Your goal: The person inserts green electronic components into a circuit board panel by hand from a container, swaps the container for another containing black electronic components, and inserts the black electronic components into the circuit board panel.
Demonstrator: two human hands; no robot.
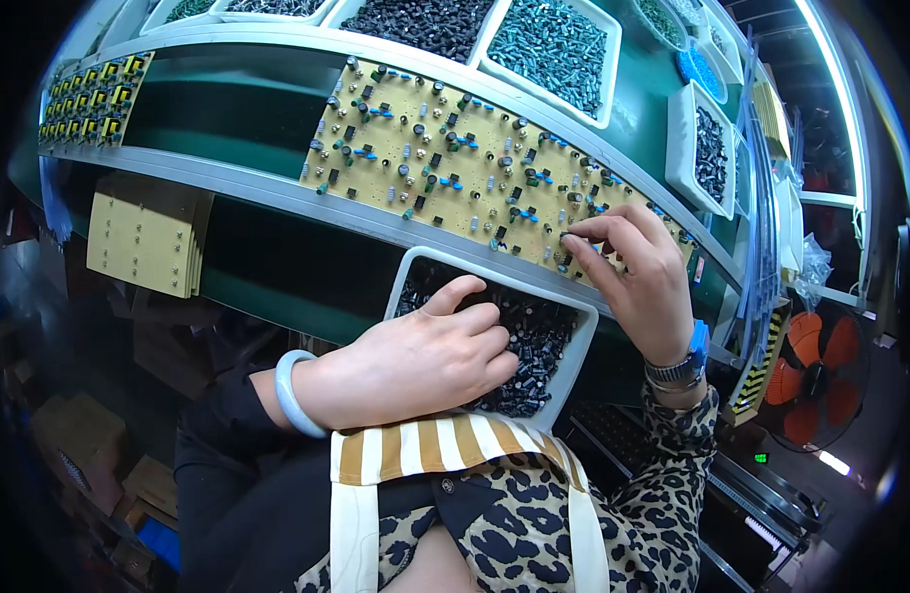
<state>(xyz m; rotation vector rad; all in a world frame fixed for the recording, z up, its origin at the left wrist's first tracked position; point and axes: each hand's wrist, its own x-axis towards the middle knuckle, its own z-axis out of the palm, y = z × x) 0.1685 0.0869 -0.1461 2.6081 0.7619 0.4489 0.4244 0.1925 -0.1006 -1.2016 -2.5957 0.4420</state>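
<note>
A long yellow circuit board (381,173) lies in a metal-edged track, set with rows of small black, blue, green and grey components. Over its right part my right hand (641,277) pinches a small black capacitor (565,237) between thumb and fingertips, close to the board's surface. Directly below the board sits a white tray (585,331) full of loose black capacitors (534,361). My left hand (410,361) rests over this tray, its index finger bent and raised, the other fingers curled in. Its palm and thumb are hidden, so what it holds cannot be seen.
Another board with yellow-and-black parts (94,99) sits at the track's far left. Stacked yellow boards (143,237) stand below it. Beyond the track are bins of black parts (415,25) and green parts (549,54). A white bin (677,148) and an orange-bladed fan (816,381) are right.
</note>
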